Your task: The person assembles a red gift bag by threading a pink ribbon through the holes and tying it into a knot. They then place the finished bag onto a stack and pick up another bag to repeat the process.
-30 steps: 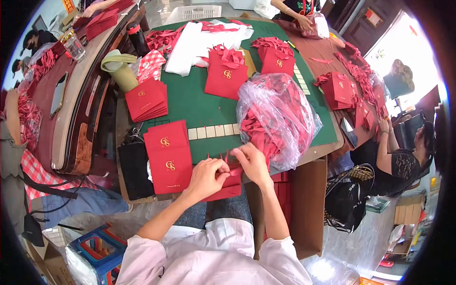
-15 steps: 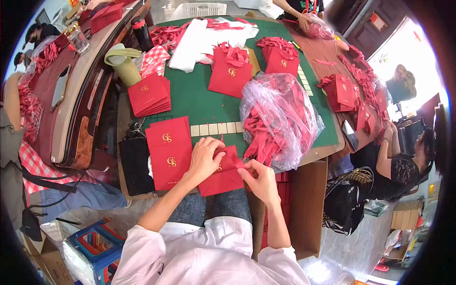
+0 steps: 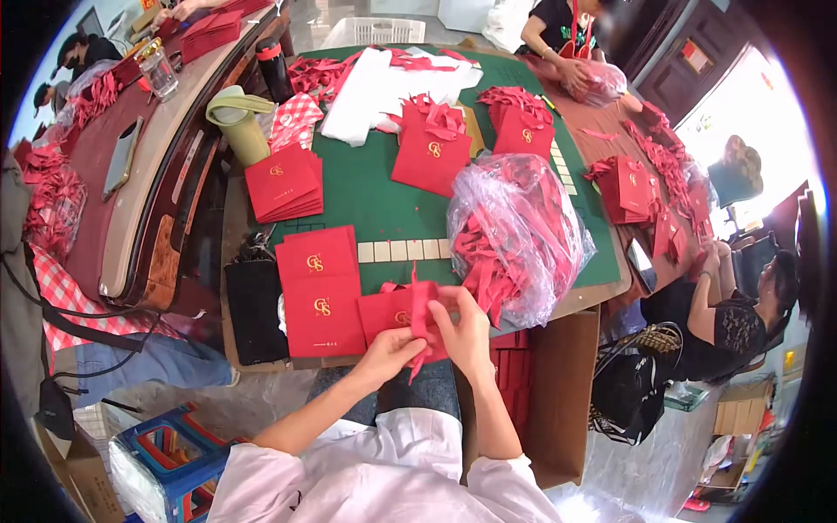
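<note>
My left hand (image 3: 390, 350) and my right hand (image 3: 465, 332) meet at the table's near edge, both pinching a red ribbon (image 3: 419, 315) against a flat red paper bag (image 3: 386, 311) with a gold logo. The ribbon's end sticks up between the hands. Just left of the bag lies a stack of flat red bags (image 3: 319, 289). To the right sits a clear plastic sack (image 3: 516, 232) stuffed with red ribbons, almost touching my right hand.
The green table (image 3: 366, 196) holds more red bag piles (image 3: 284, 182), finished bags with ribbon handles (image 3: 429, 150), white sheets (image 3: 366, 80) and a green cup (image 3: 238, 129). An open cardboard box (image 3: 558, 383) stands at my right knee. Other people work at the far end and right side.
The bag has shifted from my lap up to the table edge. My hands moved from folding its top to pinching the ribbon upright in front of it.
</note>
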A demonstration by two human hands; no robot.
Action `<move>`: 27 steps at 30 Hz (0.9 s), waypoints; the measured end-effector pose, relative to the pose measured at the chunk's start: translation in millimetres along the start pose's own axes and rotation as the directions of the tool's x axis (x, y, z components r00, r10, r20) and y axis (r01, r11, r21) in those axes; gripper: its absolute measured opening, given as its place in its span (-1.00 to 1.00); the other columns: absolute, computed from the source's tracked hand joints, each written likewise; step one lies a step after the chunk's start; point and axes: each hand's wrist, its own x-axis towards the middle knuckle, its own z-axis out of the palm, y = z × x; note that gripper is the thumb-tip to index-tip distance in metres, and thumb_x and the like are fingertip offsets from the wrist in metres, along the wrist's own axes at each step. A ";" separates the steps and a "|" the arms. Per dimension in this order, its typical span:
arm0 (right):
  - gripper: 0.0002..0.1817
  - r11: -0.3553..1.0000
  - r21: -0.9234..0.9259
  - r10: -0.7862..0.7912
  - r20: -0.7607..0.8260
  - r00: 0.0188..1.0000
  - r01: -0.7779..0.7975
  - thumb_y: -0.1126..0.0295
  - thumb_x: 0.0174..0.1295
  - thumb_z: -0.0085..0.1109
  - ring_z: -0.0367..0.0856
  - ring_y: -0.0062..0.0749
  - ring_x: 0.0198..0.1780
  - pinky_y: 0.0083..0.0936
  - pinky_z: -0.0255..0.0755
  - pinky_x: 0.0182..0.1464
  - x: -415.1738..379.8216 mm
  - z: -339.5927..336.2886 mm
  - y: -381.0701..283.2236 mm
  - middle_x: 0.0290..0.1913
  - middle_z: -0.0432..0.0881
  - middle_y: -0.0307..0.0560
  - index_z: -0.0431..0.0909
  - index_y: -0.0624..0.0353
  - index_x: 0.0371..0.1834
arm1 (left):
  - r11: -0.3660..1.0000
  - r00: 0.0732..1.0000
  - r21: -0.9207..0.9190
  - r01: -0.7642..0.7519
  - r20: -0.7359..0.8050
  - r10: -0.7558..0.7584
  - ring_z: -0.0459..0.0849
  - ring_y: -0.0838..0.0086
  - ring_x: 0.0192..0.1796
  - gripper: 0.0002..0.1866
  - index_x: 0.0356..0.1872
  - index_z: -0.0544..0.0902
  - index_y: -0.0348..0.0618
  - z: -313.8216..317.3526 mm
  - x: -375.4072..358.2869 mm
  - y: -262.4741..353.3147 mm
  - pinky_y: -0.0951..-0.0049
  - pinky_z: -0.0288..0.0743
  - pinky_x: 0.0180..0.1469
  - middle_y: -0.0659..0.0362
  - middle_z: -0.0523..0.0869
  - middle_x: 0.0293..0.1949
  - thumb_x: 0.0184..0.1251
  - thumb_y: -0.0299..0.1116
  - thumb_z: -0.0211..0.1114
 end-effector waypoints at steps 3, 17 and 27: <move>-0.66 0.962 -0.164 -0.214 0.054 0.975 0.220 0.55 0.12 0.39 0.67 -0.22 -0.12 -0.43 0.59 -0.16 -15.3 -16.5 -15.0 -0.10 0.62 0.00 0.60 0.19 -0.01 | 0.933 0.995 -0.346 0.103 0.027 -0.100 0.64 0.66 -0.32 -0.75 0.09 0.64 -0.24 -18.3 3.4 6.8 0.62 0.56 -0.26 0.24 0.74 -0.22 0.54 -0.35 0.20; -0.76 0.865 -0.063 -0.483 0.160 0.861 0.497 0.66 0.01 0.35 0.68 -0.14 -0.06 -0.29 0.53 0.12 -53.6 -16.1 -27.8 -0.21 0.70 -0.09 0.62 0.19 -0.24 | 0.892 0.978 -0.403 0.206 0.089 -0.186 0.67 0.64 -0.28 -0.83 0.01 0.61 -0.11 0.8 -3.6 18.5 0.61 0.56 -0.27 0.28 0.72 -0.25 0.57 -0.31 0.14; -0.88 0.972 -0.107 -0.199 0.103 0.974 0.210 0.56 0.19 0.30 0.60 -0.32 -0.41 -0.47 0.44 -0.36 -46.7 9.1 -33.0 -0.40 0.58 -0.04 0.57 0.24 -0.25 | 0.377 0.774 0.922 -0.085 -0.177 0.608 0.67 0.24 -0.18 -0.62 0.02 0.58 -0.22 -53.6 -7.8 41.7 0.28 0.58 -0.14 0.07 0.61 -0.22 0.15 -0.50 0.42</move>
